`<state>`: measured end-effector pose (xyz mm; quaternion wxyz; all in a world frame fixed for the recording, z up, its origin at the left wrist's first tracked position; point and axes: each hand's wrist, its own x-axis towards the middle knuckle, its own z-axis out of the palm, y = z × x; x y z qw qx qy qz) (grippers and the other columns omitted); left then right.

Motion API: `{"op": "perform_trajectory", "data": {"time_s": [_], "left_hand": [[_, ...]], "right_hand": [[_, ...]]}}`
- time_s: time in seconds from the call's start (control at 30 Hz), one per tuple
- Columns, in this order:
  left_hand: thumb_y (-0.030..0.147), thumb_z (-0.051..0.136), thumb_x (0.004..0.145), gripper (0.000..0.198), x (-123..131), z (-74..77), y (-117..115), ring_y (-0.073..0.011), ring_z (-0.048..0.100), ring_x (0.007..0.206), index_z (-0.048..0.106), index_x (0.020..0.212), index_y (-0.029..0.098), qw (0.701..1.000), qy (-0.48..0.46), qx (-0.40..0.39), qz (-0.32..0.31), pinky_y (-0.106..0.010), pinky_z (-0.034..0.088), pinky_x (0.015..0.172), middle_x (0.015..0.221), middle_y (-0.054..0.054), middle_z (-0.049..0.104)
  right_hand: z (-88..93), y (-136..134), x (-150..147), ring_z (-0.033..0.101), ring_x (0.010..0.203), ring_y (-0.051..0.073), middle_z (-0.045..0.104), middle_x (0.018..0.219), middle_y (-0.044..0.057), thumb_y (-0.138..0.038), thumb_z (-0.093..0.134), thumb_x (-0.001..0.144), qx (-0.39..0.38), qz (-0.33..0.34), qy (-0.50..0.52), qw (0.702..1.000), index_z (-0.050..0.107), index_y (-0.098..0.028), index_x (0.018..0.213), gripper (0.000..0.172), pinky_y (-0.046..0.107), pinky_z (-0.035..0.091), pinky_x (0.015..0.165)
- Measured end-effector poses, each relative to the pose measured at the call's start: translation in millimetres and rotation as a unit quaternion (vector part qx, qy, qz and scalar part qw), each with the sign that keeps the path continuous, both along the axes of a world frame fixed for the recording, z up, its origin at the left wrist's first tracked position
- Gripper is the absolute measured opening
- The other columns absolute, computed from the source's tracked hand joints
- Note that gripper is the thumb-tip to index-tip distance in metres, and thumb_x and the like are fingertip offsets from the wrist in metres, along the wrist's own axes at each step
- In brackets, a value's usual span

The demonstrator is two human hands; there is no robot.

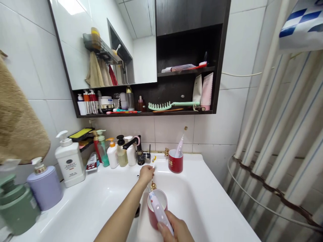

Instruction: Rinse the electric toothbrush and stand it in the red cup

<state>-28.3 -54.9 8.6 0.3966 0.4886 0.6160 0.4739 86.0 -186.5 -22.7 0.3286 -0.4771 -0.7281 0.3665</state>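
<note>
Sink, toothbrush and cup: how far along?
Done: right hand has the white electric toothbrush gripped, across the red cup over the basin. In hand: left hand pinches a small white piece beside the black faucet. Left: no water stream visible; a second toothbrush stands in another red cup on the ledge.

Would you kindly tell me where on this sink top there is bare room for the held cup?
The widest bare patch is the counter right of the basin, between the far red cup and the curtain. A narrower strip lies left, before the pump bottle. Bottles crowd the back by the faucet.
</note>
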Motion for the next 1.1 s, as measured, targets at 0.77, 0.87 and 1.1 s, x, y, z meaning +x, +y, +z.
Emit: {"op": "perform_trajectory", "data": {"time_s": [0.77,0.87,1.1], "left_hand": [[0.018,0.054,0.063,0.016,-19.9,-10.4,-88.2,-0.0059,0.046,0.039,0.042,0.054,0.013,0.886,-0.461,-0.047,0.003,-0.016,0.037,0.041,0.044,0.001,0.048],[0.019,0.055,0.061,0.016,-19.3,-9.2,-89.6,-0.0060,0.046,0.040,0.042,0.053,0.013,0.889,-0.457,-0.042,0.003,-0.017,0.037,0.041,0.044,0.002,0.047],[0.024,0.060,0.056,0.021,-18.7,-12.9,-91.4,-0.0047,0.043,0.039,0.041,0.052,0.014,0.907,-0.421,-0.017,-0.015,-0.016,0.035,0.040,0.044,0.003,0.047]], "right_hand": [[-9.4,-7.0,-11.7,0.035,0.036,0.006,0.041,0.047,-0.003,-0.041,0.029,0.070,-0.080,0.007,0.027,0.996,0.044,-0.015,0.067,0.030,0.019,0.030,0.039],[-7.4,-8.3,-11.5,0.035,0.037,0.007,0.040,0.046,-0.004,-0.044,0.029,0.070,-0.089,0.010,0.032,0.995,0.045,-0.015,0.069,0.033,0.018,0.029,0.038],[-3.9,-7.5,-8.4,0.038,0.041,0.008,0.041,0.048,-0.003,-0.041,0.034,0.068,-0.084,0.007,0.021,0.996,0.047,-0.015,0.070,0.029,0.019,0.032,0.041]]}}
